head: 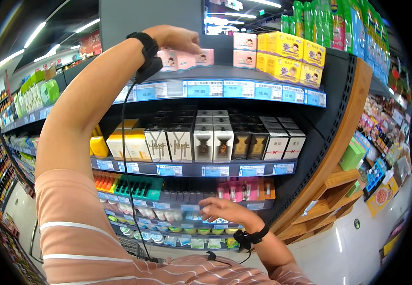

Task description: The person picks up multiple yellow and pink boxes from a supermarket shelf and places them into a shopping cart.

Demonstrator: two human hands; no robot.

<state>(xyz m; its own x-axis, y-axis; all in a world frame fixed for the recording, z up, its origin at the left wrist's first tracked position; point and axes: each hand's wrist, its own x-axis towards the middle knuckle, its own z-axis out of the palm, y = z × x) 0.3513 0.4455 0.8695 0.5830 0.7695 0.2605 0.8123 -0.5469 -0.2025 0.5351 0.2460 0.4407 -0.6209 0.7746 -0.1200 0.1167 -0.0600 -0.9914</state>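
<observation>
My left hand [177, 38] reaches over small pink boxes on the top shelf, its fingers bent down at a turned pink box [186, 61]. Whether the fingers grip this box cannot be made out. On either side of it stand another pink box [168, 60] and a pink box with a printed child's face [205, 57]. Lower down, my right hand [223, 211] hovers in front of the lower shelves, fingers apart and loosely bent, holding nothing. A dark strap with a small device and a black cable circles each wrist.
Two stacked pink boxes [244, 50] and several yellow boxes [288, 53] share the top shelf [220, 73]. Below are boxed perfumes [213, 142]. The black cable [124, 124] hangs before the shelves. A wooden side panel [337, 131] bounds the right; a shopping basket [133, 247] is partly visible below.
</observation>
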